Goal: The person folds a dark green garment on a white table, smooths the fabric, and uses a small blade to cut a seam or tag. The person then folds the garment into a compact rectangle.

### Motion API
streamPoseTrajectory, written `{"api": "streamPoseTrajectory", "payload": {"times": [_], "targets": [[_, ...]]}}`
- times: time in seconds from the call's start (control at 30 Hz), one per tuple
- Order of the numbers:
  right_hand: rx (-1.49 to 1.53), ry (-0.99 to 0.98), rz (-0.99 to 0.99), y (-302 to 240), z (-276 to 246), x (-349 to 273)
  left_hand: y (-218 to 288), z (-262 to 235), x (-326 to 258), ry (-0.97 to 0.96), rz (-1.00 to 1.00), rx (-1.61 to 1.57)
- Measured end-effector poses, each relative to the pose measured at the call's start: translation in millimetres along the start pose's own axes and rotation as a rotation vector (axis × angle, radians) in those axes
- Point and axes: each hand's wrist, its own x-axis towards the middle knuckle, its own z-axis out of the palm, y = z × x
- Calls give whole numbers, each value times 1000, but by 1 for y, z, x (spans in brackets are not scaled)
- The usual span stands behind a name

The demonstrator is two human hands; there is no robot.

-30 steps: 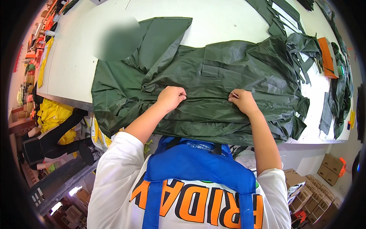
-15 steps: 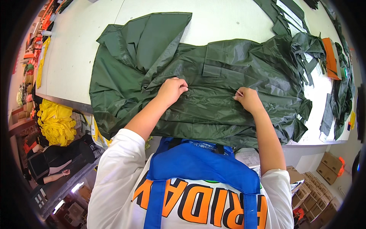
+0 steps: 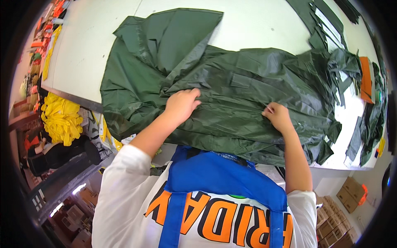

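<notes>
— Leftward along the dark green garment [image 3: 231, 124] the left hand [image 3: 180, 106] has slid, and its pinch has loosened: thumb and forefinger now stand apart over the folds.
— What's nearest the wearer?
— Their blue apron [image 3: 225, 175]. Just past it, the garment drapes over the near edge of the white worktop [image 3: 84, 53].
— And the right hand [image 3: 280, 117]?
— Thumb and forefinger are closed on a pale sliver [image 3: 270, 109]; I can't tell what it is, or whether cloth is caught too.
— How does the garment lie?
— Long axis left to right, roughly along the near edge, crumpled end toward the right edge. At the left, a broad panel [image 3: 178, 37] points toward the far edge, its tip slanting right.
— Farther off?
— An orange box [image 3: 366, 78] near the right edge, and dark strips [image 3: 304, 16] toward the far right corner.
</notes>
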Motion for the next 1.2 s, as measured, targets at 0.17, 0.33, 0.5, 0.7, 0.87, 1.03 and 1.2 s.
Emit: {"api": "streamPoseTrajectory", "payload": {"times": [0.17, 0.33, 0.5, 0.7, 0.87, 1.03, 1.2], "targets": [[-19, 202, 1, -2, -14, -16, -48, -31, -86, 141, -100, -21], [-314, 284, -134, -9, -1, -12, -34, -77, -127, 111, -103, -183], [81, 319, -783, -152, 47, -39, -17, -92, -140, 114, -156, -579], [52, -101, -1048, -228, 121, -42, -55, -93, -113, -116, -297, -1274], [-95, -117, -1166, -225, 132, -50, -51, -70, -42, -13, -507, -828], [-108, -50, -1182, -220, 126, -51, -52, -67, -23, 199, -369, -1132], [130, 42, -1068, -225, 100, -45, -21, -90, -73, 412, -201, -1867]]}}
